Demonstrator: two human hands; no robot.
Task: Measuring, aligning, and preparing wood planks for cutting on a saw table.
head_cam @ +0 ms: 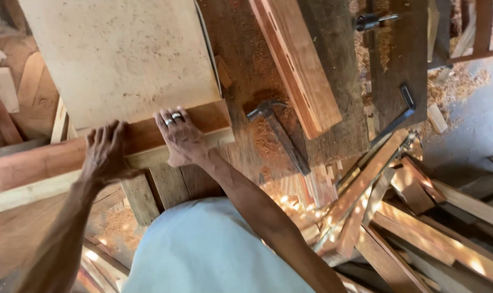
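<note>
My left hand (106, 151) and my right hand (180, 137) both rest flat, fingers spread, on a reddish wooden plank (40, 160) that lies across the workbench. The fingertips reach the near edge of a large pale plywood panel (122, 54) lying just beyond the plank. My right hand wears rings on two fingers. A paler wooden strip (29, 192) runs along the plank's near side, under my wrists. Neither hand grips anything.
A claw hammer (279, 133) lies on the dark bench to the right of my right hand. A long reddish beam with slots (298, 62) lies beyond it. A dark metal bar (398, 116) and a heap of offcuts (398, 206) lie at the right, with sawdust around.
</note>
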